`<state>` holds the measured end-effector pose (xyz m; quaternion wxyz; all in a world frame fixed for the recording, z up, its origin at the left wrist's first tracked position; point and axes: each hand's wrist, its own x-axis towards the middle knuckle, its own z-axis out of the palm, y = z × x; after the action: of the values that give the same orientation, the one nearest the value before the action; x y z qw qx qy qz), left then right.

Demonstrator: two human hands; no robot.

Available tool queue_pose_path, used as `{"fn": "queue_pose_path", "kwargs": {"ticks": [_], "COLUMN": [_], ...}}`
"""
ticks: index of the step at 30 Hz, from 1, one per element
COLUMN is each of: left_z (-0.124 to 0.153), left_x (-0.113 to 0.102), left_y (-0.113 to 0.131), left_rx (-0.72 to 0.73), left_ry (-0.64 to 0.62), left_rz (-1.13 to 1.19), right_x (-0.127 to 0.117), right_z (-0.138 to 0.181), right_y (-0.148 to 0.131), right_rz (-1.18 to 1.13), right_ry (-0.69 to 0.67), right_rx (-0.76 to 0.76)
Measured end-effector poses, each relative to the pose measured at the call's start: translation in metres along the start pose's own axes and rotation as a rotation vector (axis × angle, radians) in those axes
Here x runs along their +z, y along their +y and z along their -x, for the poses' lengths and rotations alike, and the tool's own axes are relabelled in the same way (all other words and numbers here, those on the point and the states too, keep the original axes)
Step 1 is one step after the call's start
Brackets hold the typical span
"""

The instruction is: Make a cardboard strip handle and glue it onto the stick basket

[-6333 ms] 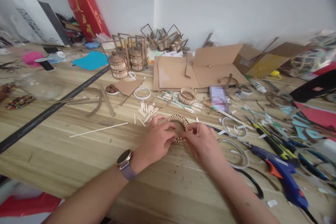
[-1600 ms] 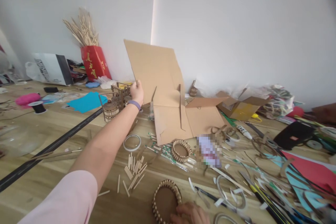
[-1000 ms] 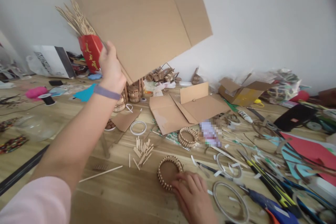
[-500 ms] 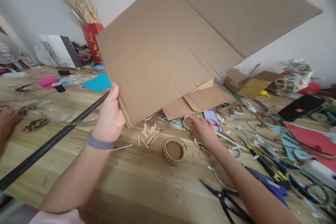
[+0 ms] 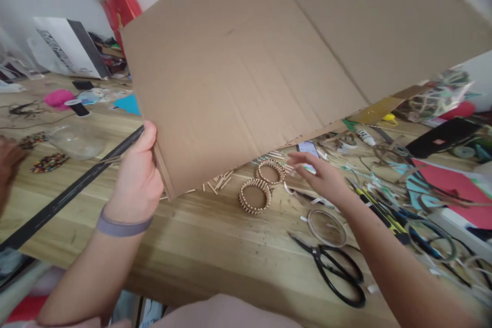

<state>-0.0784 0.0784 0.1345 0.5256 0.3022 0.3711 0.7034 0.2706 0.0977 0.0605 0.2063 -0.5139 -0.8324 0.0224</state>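
My left hand (image 5: 140, 179) grips the lower left edge of a large folded cardboard sheet (image 5: 230, 77), which is raised and tilted above the table. Fingers apart and holding nothing, my right hand (image 5: 317, 174) hovers just right of two round stick-sided rings. The farther ring (image 5: 271, 172) touches the nearer ring (image 5: 255, 197), and both lie on the wooden table (image 5: 200, 251). Small wooden sticks (image 5: 219, 182) are scattered to their left, partly hidden by the cardboard. Black-handled scissors (image 5: 330, 266) lie in front of my right hand, beside a roll of tape (image 5: 326, 227).
Cutters, paper strips and a red sheet (image 5: 453, 195) clutter the right side. A black speaker (image 5: 442, 136) stands behind them. At left are a glass bowl (image 5: 77, 141), beads (image 5: 49, 163), a long black strip (image 5: 77, 189) and another person's hand (image 5: 11, 159).
My right hand has let go of the farther ring, which now sits against the nearer one, and has drawn off to the right. The cardboard now covers more of the sticks.
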Motion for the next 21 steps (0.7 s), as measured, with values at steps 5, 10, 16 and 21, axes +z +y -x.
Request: {"fn": "queue_pose_path", "kwargs": {"ticks": [5,10,16,21], "left_z": [0.008,0.015,0.018,0.020], "left_x": [-0.002,-0.002,-0.011,-0.016], "left_y": [0.002,0.001,0.012,0.027], "left_rx": [-0.031,-0.085,-0.079,-0.040], "left_ry": [0.093,0.084,0.178,0.248], "left_rz": [0.012,0.020,0.044,0.153], "right_x": [-0.003,0.028,0.030,0.014], "right_z": [-0.004,-0.019,-0.041,-0.062], "right_y": [-0.022,-0.056,-0.077,-0.110], "right_rz": [0.031,0.144,0.284,0.345], "right_ry": [-0.113,-0.278,-0.395,-0.412], "right_rx": [-0.088,-0.111,-0.075,-0.010]}}
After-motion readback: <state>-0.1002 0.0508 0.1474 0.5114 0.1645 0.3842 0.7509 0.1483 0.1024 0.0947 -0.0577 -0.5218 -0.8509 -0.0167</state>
